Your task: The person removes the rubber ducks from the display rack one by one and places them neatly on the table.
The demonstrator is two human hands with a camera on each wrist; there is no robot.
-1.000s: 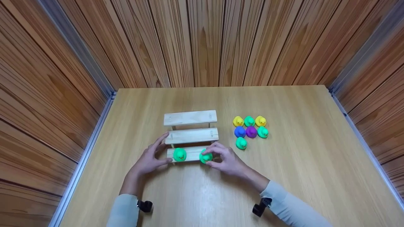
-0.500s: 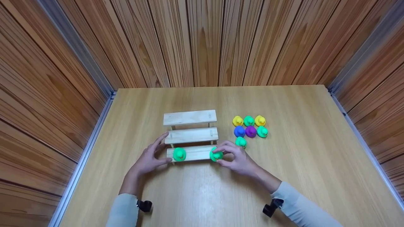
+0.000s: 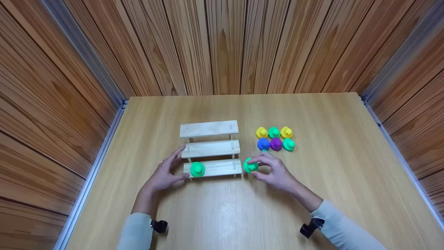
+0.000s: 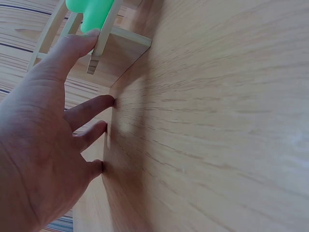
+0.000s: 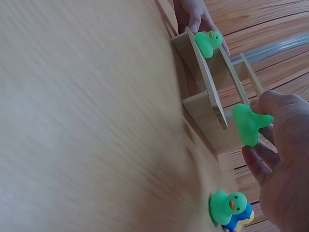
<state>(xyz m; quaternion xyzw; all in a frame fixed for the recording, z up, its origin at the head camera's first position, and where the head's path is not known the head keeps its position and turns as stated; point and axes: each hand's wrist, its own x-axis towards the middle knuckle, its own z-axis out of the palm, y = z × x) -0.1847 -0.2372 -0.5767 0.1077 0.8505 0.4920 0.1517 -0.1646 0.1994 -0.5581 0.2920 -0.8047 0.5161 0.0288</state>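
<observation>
My right hand [image 3: 279, 172] pinches a green rubber duck [image 5: 247, 126] between thumb and fingers, off the right end of the lowest step of a three-step wooden shelf [image 3: 222, 167]. In the right wrist view the held duck is raised above the tabletop. Another green duck [image 3: 197, 169] sits near the left end of that lowest step. My left hand [image 3: 165, 176] is at the shelf's left end with fingers spread. Its thumb touches the lowest step's corner in the left wrist view, while several fingertips [image 4: 107, 100] reach down to the table.
To the right of the shelf stand two rows of ducks: yellow [image 3: 262, 132], green [image 3: 274, 132], blue [image 3: 263, 144] and purple [image 3: 276, 144] among them. One more green duck [image 5: 224, 208] is mostly behind my right hand in the head view. Wood-patterned walls [image 3: 225, 48] enclose the table.
My right hand has carried the green duck rightward along the lowest step and past its right end. The left hand and the other duck on the step have stayed put.
</observation>
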